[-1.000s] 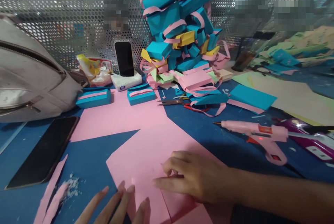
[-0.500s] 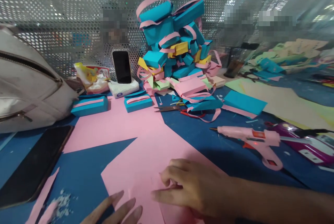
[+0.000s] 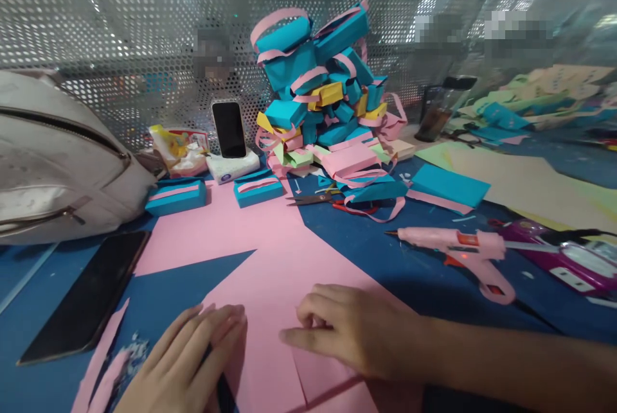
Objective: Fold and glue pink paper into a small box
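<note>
A large pink paper sheet (image 3: 270, 297) lies in front of me on the blue table, with a folded flap at its near end. My left hand (image 3: 187, 349) is at the sheet's left edge, its fingertips and thumb drawn together around that edge. On the right part of the sheet rests my right hand (image 3: 347, 329), its fingers curled and thumb side pressed to the paper near the flap's crease. A pink glue gun (image 3: 453, 243) lies to the right of this hand, its nozzle pointing left. Red-handled scissors (image 3: 318, 200) lie farther back.
Blue paper boxes with pink strips (image 3: 258, 189) stand near a tall pile of paper boxes (image 3: 332, 92). At left are a white bag (image 3: 62, 169) and a dark tablet-like slab (image 3: 91, 291). A phone (image 3: 229, 130) leans upright; a purple power strip (image 3: 563, 259) lies at right.
My left hand has moved up and further into view, from fingers spread over the sheet to fingers drawn together at its left edge. My right hand stays nearly in place.
</note>
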